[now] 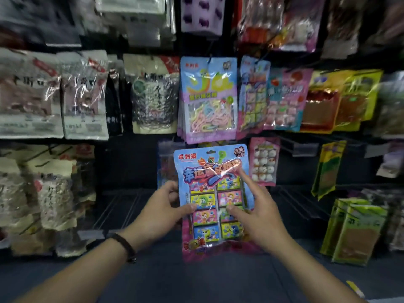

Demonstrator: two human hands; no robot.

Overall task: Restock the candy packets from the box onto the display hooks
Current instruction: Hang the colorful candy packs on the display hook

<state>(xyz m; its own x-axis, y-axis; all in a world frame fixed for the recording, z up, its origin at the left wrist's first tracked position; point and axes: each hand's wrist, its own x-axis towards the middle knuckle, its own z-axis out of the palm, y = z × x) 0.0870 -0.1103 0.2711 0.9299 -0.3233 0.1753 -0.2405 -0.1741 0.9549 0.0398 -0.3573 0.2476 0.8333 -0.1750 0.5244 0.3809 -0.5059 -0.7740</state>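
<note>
Open gap, centre-left of frame: bare hooks (122,206) between cream seed bags (54,193) and held candy packet (213,193); blue gummy packets (207,99) hang just above; pink marshmallow packet (264,161) crowds right.

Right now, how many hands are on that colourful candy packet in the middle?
2. The left hand grips the candy packet by its left edge; the right hand is at its right side, thumb and forefinger on the front. Its other fingers are hidden.
</note>
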